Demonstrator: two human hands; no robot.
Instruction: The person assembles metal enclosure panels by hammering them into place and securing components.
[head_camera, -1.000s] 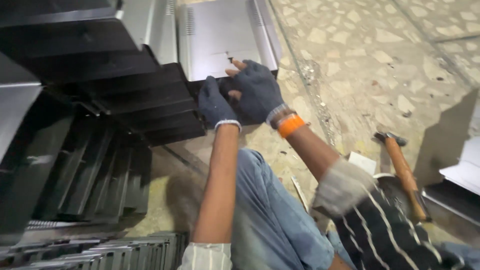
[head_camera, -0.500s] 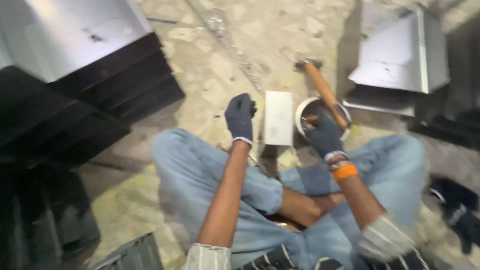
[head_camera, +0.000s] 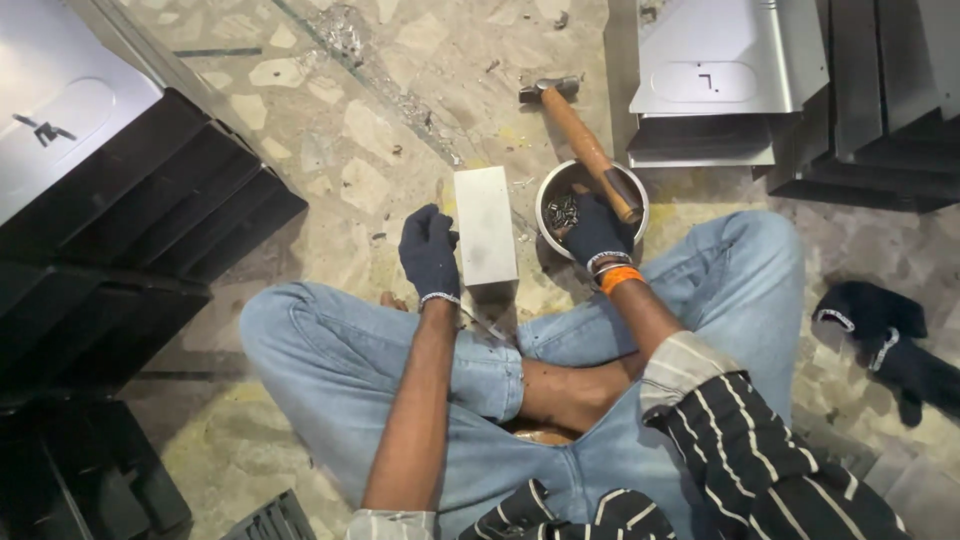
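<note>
On the floor, left hand (head_camera: 430, 252) rests flat beside a white block (head_camera: 486, 225); right hand (head_camera: 596, 229) dips curled into a bowl (head_camera: 548, 195).

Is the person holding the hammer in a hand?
No, the hammer lies across the metal bowl, while the right hand reaches into the bowl and the left hand rests by the white block.

The person sits cross-legged on a speckled stone floor (head_camera: 380, 140), both hands in dark knitted gloves. The left hand (head_camera: 430, 252) rests against the left side of a white rectangular block (head_camera: 486, 225) standing on the floor, while the right hand (head_camera: 594, 232) reaches into a round metal bowl (head_camera: 552, 190) holding small dark screws (head_camera: 562, 212). A wooden-handled hammer (head_camera: 585, 145) lies across the bowl's rim, with folded grey sheet-metal parts (head_camera: 715, 70) stacked beyond it and a spare dark glove (head_camera: 880, 335) on the floor to the right.
</note>
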